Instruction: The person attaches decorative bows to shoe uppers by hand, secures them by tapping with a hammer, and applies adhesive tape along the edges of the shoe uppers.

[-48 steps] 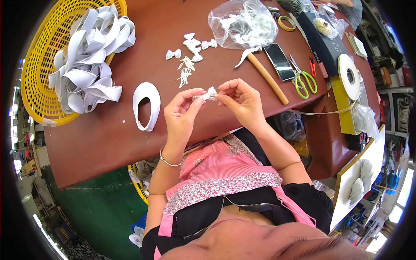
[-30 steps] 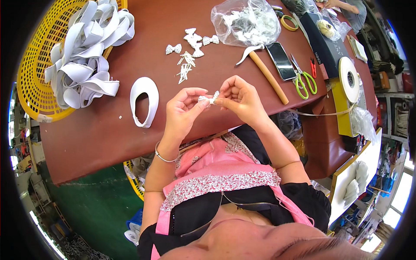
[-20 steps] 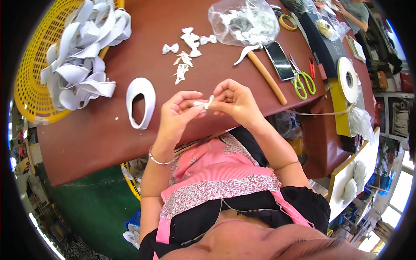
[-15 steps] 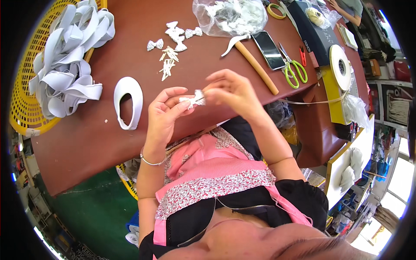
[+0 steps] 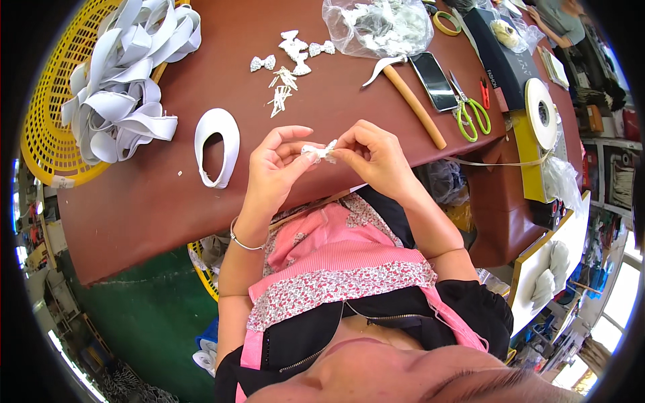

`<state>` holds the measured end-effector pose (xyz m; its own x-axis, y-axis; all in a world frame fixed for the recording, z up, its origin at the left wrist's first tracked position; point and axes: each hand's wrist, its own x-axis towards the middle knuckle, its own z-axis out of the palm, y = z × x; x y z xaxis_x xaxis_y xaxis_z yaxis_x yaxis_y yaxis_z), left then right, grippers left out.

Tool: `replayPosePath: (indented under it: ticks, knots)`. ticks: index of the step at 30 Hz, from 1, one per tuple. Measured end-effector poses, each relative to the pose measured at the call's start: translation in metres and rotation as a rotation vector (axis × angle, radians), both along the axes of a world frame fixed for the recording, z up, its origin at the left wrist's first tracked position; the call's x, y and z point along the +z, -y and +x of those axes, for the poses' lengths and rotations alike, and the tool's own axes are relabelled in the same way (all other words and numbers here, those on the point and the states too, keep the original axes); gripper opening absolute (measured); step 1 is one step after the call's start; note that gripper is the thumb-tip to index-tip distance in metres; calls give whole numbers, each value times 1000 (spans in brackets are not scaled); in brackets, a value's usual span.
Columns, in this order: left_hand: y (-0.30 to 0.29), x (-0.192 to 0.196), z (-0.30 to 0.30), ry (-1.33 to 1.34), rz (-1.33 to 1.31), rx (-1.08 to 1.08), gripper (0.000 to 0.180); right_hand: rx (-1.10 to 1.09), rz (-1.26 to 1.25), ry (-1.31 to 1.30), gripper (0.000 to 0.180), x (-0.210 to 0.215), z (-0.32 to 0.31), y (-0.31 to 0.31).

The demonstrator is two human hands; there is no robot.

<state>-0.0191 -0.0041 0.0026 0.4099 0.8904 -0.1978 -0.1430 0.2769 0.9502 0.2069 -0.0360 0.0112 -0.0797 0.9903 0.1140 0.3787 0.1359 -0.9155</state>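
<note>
A small white fabric bow (image 5: 321, 153) is held above the near edge of the brown table (image 5: 168, 221). My left hand (image 5: 277, 160) pinches its left end between thumb and fingers. On its right end, the thumb and fingertips of my right hand (image 5: 369, 153) are pressed together. Whether a small strip also sits between the right fingertips cannot be made out. Beyond my hands lie several finished-looking bows (image 5: 293, 47) in a loose group. Closer to me than those is a little pile of thin white strips (image 5: 282, 88).
A white oval ring-shaped piece (image 5: 227, 127) lies left of my hands. Farther left, a yellow basket (image 5: 41, 127) overflows with pale bands (image 5: 121, 101). To the right are a wooden-handled hammer (image 5: 416, 101), a phone (image 5: 433, 80), green-handled scissors (image 5: 473, 118) and a plastic bag (image 5: 376, 27) of white pieces.
My right hand has come down onto the bow, its fingers now closed at the right end. The whole view has shifted, so the table things appear farther right.
</note>
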Motion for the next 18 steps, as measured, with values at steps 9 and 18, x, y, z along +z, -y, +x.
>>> replayPosePath:
  ticks: [9,18]
  knots:
    - [4,-10,-5,154,-87,23,37,-32,-206,-396,14,-28,-16,7]
    - [7,-22,-6,207,-122,59,27,-21,-448,-645,15,-19,-17,13]
